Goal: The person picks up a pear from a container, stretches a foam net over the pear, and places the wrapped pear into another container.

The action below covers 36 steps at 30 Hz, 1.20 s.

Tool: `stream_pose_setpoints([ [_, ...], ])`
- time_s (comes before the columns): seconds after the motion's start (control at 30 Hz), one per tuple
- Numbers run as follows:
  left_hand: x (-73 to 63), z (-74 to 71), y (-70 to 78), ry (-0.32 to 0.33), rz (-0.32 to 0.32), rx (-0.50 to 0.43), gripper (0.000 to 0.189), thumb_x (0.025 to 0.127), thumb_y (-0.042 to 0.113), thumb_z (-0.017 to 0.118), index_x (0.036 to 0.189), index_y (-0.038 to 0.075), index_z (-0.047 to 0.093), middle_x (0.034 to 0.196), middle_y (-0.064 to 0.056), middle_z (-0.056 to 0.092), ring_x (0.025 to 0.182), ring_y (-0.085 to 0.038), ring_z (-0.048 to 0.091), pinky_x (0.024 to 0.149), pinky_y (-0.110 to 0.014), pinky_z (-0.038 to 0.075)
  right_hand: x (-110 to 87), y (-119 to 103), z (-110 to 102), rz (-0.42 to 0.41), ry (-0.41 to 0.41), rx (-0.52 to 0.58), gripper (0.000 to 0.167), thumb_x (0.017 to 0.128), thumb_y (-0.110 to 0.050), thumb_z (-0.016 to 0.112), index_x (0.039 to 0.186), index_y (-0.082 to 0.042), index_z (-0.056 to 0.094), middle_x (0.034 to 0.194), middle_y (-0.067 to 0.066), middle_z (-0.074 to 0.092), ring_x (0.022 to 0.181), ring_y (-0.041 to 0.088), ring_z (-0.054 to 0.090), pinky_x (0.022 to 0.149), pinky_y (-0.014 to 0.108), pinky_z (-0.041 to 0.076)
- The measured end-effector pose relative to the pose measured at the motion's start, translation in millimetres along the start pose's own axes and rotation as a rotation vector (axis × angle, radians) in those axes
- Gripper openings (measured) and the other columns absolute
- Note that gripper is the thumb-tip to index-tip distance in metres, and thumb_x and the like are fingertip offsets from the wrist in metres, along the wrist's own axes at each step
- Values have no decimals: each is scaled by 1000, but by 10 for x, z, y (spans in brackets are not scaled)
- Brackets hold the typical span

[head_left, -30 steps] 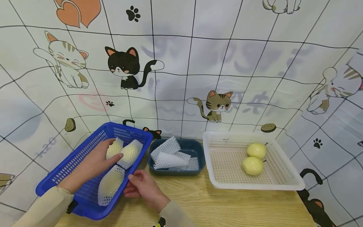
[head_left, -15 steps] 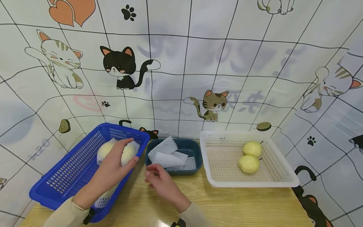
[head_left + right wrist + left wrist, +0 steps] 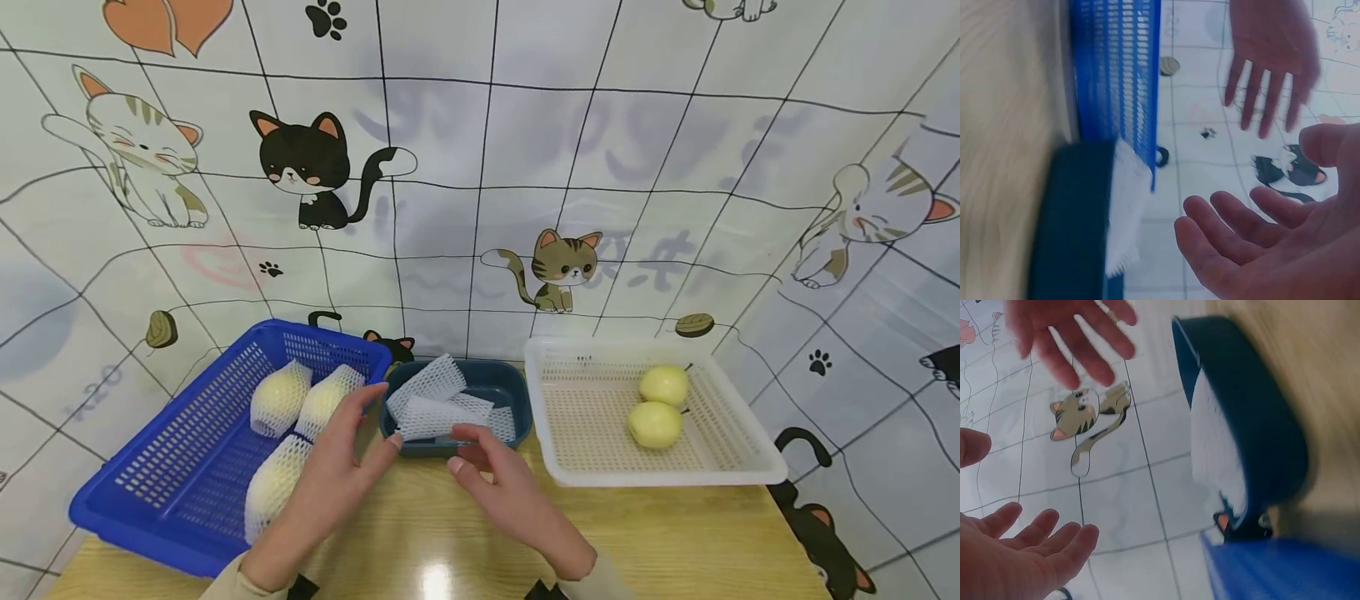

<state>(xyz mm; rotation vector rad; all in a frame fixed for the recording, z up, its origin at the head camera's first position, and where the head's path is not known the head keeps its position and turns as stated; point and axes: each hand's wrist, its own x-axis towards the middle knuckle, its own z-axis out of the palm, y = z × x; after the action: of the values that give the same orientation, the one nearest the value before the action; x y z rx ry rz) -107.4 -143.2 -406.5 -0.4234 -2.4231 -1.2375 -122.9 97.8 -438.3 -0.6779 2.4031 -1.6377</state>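
Note:
My left hand [image 3: 337, 475] hovers between the blue basket [image 3: 187, 500] and the teal tub [image 3: 517, 392], its fingers apart and holding nothing. In front of the tub is my right hand [image 3: 510, 492], also bare, with loosely bent fingers. Several white foam net sleeves [image 3: 450, 417] lie in the tub; one foam sleeve [image 3: 1210, 444] sticks up past its rim in the left wrist view. Inside the blue basket are three pale yellow fruits in foam nets, one of them a netted fruit [image 3: 279, 396] at the back; my left hand partly covers the others.
To the right, a white basket [image 3: 570, 475] holds two bare yellow-green fruits with stems, the nearer fruit [image 3: 655, 425] touching the other. All containers stand on a wooden table [image 3: 420, 542] against a cat-patterned cloth [image 3: 442, 167].
Both hands have moved right, the left from over the netted fruits and the right from beside the blue basket's rim. The netted fruits stay in the blue basket. The view has shifted slightly.

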Motion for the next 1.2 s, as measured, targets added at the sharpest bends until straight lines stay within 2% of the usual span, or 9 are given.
stream_pose_setpoints([
  [0.13,-52,176,-1,-8,3,-30,59,93,11,75,147,10,51,148,-10,54,133,-30,54,103,-54,49,-205,-30,-232,-11,64,-90,41,108,-31,57,145,-13,54,145,3,58,128,23,59,106,46,49],
  [0.33,-45,586,22,-32,-2,-129,52,92,8,75,141,11,56,143,-7,58,131,-25,55,98,-53,52,-464,80,-539,-17,230,-204,35,105,-23,63,139,-15,62,137,-2,64,122,20,62,103,42,51],
  [0.6,-21,1148,101,-177,6,-131,47,94,14,71,139,11,57,144,-9,54,134,-26,53,106,-51,48,-735,305,-962,53,388,-285,32,107,-25,59,136,-13,63,133,3,65,117,21,64,94,28,54],
  [0.67,-16,1269,120,-227,-41,-192,47,97,17,68,141,10,55,145,-10,53,134,-28,52,106,-51,48,-774,352,-1050,42,415,-327,32,108,-24,57,138,-11,61,134,5,64,120,23,62,94,23,52],
  [0.77,-15,1452,157,-286,-142,-367,50,100,21,65,145,4,51,147,-17,51,134,-37,52,103,-50,51,-830,424,-1163,13,459,-409,36,108,-22,57,142,-9,58,139,9,62,124,28,59,93,17,48],
  [0.87,-20,1606,207,-328,-279,-567,58,102,23,63,151,0,43,149,-21,47,135,-45,50,93,-46,57,-866,482,-1257,10,482,-489,45,107,-23,59,149,-9,52,148,13,55,132,34,54,97,30,49],
  [0.97,-14,1727,259,-327,-355,-644,67,102,23,64,157,1,33,154,-26,40,137,-49,46,92,-49,57,-863,519,-1368,45,471,-549,57,106,-29,62,156,-9,44,159,17,43,142,43,42,104,57,44],
  [1.03,-2,1801,288,-302,-360,-625,72,102,23,65,160,1,29,155,-28,38,137,-50,45,96,-55,54,-844,533,-1462,81,449,-582,65,105,-35,62,159,-8,39,164,20,34,146,48,34,103,71,37],
  [1.2,13,1984,323,-236,-343,-562,75,101,19,64,160,-4,24,155,-32,38,134,-53,48,102,-60,49,-794,594,-1761,177,369,-663,82,103,-44,62,165,-7,23,169,27,14,150,58,13,104,83,23],
])
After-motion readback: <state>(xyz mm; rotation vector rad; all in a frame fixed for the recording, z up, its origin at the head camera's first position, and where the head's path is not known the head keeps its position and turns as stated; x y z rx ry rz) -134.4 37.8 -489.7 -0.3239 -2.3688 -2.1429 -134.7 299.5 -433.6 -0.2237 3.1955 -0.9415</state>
